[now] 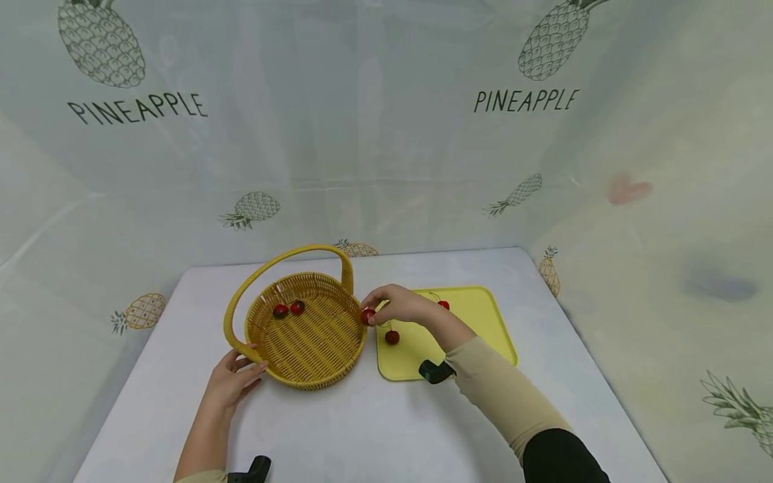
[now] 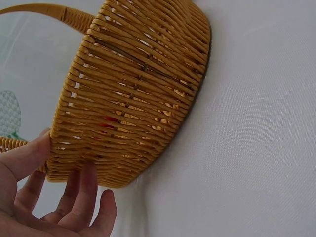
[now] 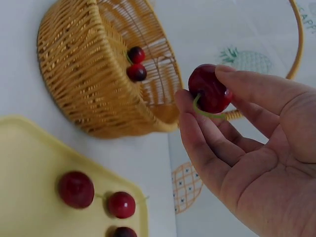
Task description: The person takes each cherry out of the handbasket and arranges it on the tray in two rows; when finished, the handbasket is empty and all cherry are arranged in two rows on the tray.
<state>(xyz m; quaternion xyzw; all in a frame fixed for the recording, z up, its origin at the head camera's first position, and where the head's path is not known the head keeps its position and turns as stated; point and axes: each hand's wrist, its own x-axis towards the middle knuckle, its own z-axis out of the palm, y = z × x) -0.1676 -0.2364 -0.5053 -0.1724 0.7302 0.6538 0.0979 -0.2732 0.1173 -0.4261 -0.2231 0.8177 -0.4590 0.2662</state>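
My right hand (image 1: 403, 304) pinches a dark red cherry (image 3: 207, 84) between thumb and fingertips, its green stem bent below. That cherry is at the right rim of a yellow-brown wicker basket (image 1: 320, 339), outside the opening in the right wrist view. Against the basket's near left rim, by the handle's foot, my left hand (image 1: 226, 386) grips with the thumb at the rim and fingers on the outer wall (image 2: 123, 98). Two cherries (image 3: 137, 63) lie together inside the basket. On the yellow tray (image 1: 483, 329) there are more cherries, one (image 1: 392, 337) near its left edge.
The tall arched handle (image 1: 290, 251) stands over the basket. Basket and tray sit side by side on a white table (image 1: 338, 429). Behind hangs a pale sheet (image 1: 374, 134) printed with pineapples. In the right wrist view, a large cherry (image 3: 75, 189) lies on the tray.
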